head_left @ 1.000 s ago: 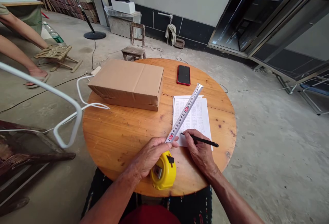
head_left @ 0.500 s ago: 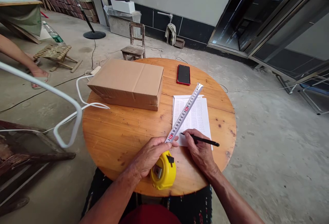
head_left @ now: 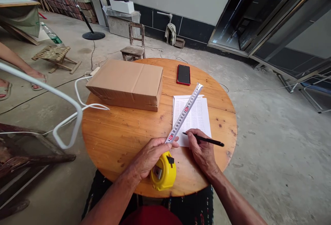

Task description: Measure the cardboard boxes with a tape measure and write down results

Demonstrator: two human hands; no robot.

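My left hand (head_left: 153,156) is closed around a yellow tape measure (head_left: 165,173), its thumb by the blade where it leaves the case. The silver blade reaches up and to the right across a sheet of paper (head_left: 204,114), which bears rows of small printing or writing. My right hand (head_left: 203,149) grips a black pen (head_left: 210,140) between thumb and fingers, the tip pointing left over the lower part of the paper. That hand rests at the sheet's lower right edge. Whether the tip touches the paper, I cannot tell.
A closed cardboard box (head_left: 126,80) sits on the round wooden table (head_left: 116,132), left of the paper. Behind the paper lies a red-edged phone (head_left: 183,74). A white tubular frame (head_left: 64,97) and cable are at the left. Beyond stands a small wooden chair (head_left: 133,42); another person's feet (head_left: 38,78) show far left.
The pen has shifted slightly to the right and its rear end tips a little further out. The left hand and tape measure stay nearly still; the view moved slightly.
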